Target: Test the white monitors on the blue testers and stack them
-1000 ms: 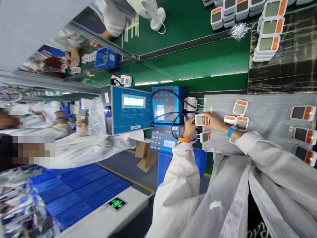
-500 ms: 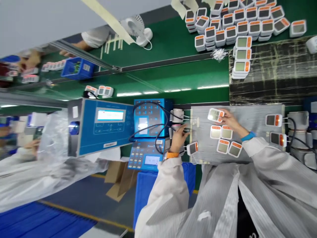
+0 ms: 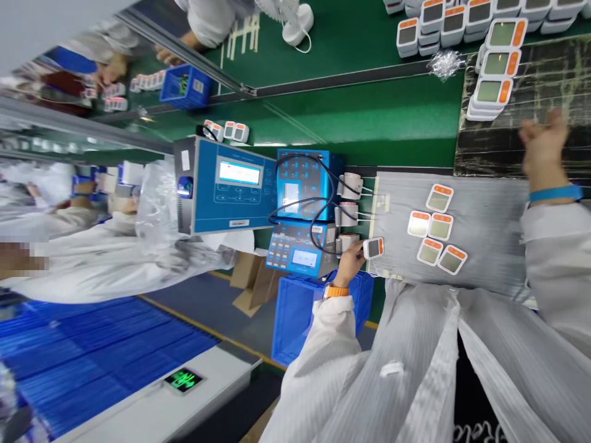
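My left hand (image 3: 349,264) is at the left edge of the grey mat (image 3: 489,246), its fingers closed at the near edge of a small white display device (image 3: 373,248) with an orange strip. That device sits beside a white cylindrical fixture (image 3: 349,241). Slightly blurred, my right hand (image 3: 546,147) is over the black taped board (image 3: 567,80) with fingers apart and nothing visible in them. It is just right of a stack of white display devices (image 3: 493,92). Several similar devices, one of them a display device (image 3: 439,198) set apart at the top, lie face up on the mat.
Blue instruments (image 3: 231,191) with black cables stand to the left, next to white fixtures (image 3: 351,186) with thin prongs. Many devices (image 3: 455,26) are stacked on the far green bench. A small fan (image 3: 295,24), a blue bin (image 3: 184,87) and co-workers' hands (image 3: 111,71) are beyond.
My right hand has let go of a device on the mat and moved up and right to the black board. My left hand has moved down to the lowest device on the left. The view has shifted.
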Demonstrator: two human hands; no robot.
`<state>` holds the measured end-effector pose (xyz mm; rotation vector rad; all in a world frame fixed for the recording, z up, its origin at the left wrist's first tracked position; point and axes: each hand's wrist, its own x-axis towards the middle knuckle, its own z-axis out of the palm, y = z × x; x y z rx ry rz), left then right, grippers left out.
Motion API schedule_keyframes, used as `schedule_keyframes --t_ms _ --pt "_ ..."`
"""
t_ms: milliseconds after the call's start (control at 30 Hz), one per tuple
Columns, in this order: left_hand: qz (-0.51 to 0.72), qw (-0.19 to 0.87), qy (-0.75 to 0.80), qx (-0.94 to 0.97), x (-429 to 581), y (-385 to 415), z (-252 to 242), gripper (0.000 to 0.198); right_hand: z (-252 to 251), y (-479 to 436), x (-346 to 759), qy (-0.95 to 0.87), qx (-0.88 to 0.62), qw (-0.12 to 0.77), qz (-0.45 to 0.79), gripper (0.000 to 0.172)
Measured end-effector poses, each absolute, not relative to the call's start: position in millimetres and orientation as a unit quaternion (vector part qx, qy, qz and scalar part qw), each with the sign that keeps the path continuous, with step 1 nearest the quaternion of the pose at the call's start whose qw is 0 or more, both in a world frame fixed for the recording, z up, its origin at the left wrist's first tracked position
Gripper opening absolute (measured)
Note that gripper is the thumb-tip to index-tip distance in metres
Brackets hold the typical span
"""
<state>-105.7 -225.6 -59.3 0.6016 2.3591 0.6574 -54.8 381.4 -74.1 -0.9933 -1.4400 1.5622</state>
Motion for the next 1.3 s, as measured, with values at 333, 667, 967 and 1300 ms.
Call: schedule_keyframes --t_ms 333,667,967,1300 --pt "0.126 0.263 0.943 0.163 -98 -214 -66 0.038 -69 -27 -29 -0.832 -0.039 -0.147 0.534 0.070" --pt "0.151 0.227 0.943 0.192 -102 -210 -60 0.056 -55 98 -28 -0.630 -0.211 -0.080 0.743 0.069" --pt "0.163 0.171 0.929 0.285 -168 -160 -46 0.044 -26 271 -18 -0.383 -0.500 0.195 0.751 0.040" --pt "0.179 0.149 0.927 0.294 -198 -129 -36 0.041 17 442 -40 -0.441 -0.591 0.413 0.534 0.007"
